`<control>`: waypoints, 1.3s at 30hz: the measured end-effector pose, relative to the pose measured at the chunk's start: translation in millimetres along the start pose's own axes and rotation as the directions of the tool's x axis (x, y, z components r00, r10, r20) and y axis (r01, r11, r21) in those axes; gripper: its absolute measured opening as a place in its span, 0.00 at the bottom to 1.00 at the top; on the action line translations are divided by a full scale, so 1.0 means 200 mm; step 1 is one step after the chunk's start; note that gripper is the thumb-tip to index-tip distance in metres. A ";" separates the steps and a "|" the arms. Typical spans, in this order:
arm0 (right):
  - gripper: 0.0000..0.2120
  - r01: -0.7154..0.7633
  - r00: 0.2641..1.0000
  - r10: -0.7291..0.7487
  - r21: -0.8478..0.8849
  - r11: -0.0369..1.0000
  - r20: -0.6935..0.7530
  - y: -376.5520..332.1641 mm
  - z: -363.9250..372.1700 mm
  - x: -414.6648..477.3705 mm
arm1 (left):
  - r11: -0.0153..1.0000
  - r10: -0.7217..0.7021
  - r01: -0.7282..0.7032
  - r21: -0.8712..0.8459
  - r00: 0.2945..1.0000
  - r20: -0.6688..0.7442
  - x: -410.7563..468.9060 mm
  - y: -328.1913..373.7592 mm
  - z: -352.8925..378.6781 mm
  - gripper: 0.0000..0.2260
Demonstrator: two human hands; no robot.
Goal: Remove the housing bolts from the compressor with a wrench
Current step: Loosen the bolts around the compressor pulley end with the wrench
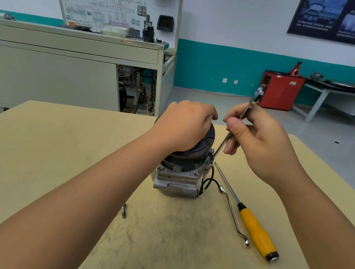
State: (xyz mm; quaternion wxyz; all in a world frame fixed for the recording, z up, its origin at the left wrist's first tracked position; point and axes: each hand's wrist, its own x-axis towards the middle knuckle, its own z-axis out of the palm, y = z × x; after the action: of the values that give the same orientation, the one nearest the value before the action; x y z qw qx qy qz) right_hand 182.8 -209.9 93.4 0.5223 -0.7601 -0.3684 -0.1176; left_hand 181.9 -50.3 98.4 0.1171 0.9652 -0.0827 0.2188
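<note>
A grey metal compressor [176,180] stands upright in the middle of the tan table [47,147], its dark pulley on top. My left hand [185,126] rests over the pulley, fingers curled round its rim. A slim steel wrench [230,133] slants up to the right; its lower end sits on a bolt [210,162] at the housing's upper right corner. My right hand [255,137] pinches the wrench shaft between thumb and fingers.
On the table, right of the compressor, lie an offset wrench [233,214] and a yellow-handled screwdriver [256,230]. A small metal piece [123,211] lies front left. A grey cabinet [51,70] stands behind the table, a red box [279,90] and workbench at the back right.
</note>
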 end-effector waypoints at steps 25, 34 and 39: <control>0.06 0.079 0.996 -0.071 0.174 0.982 -0.052 0.02 0.03 -0.14 | 1.000 -0.013 0.013 -0.010 1.000 0.019 0.00 0.00 0.00 0.15; 0.07 -0.028 0.996 0.054 0.333 0.943 -0.070 0.04 0.00 -0.07 | 1.000 -0.023 0.023 -0.007 0.999 0.024 0.01 0.00 0.00 0.15; 0.08 -0.032 0.999 0.033 0.115 0.993 -0.004 0.08 0.08 -0.03 | 1.000 -0.020 0.020 0.000 1.000 0.013 0.00 0.00 0.00 0.15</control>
State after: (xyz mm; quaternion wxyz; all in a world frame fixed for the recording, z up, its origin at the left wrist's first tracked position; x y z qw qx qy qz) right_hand 187.1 -201.6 72.2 0.5680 -0.7344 -0.3605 -0.0900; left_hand 182.4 -50.8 98.9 0.1189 0.9673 -0.0736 0.2115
